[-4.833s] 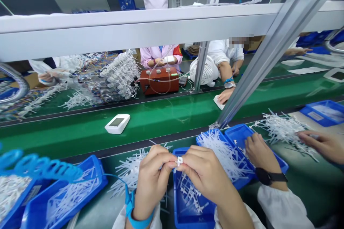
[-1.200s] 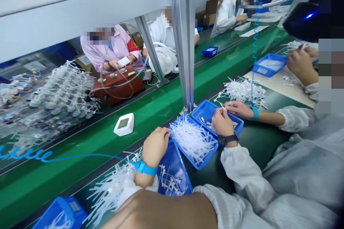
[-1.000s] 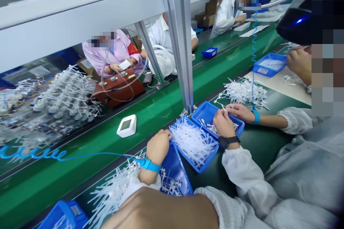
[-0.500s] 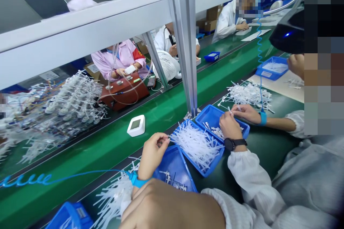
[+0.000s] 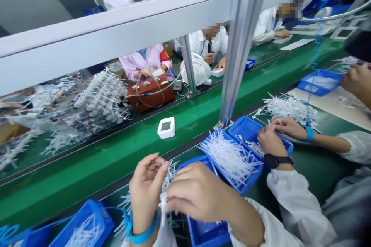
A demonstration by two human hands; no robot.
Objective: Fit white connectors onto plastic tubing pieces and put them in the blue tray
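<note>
My left hand, with a blue wrist strap, is raised at the lower middle, thumb and fingertips pinched together. Whether something small is between them I cannot make out. Just right of it, my right hand is closed, its fingertips at a white piece beside my left wrist; I cannot tell whether this is a plastic part or sleeve cloth. Under my right hand stands a blue bin, partly hidden. Beyond it, another blue bin is heaped with thin white plastic strips.
A co-worker's hands work over a blue bin at right. White strips lie piled behind them. A blue bin is at lower left. A white device with a screen sits on the green belt. A metal post rises ahead.
My left hand has drawn back from the strip-filled bin. My right hand has moved forward and right, its fingertips now showing beside my left wrist. The view has shifted left.
</note>
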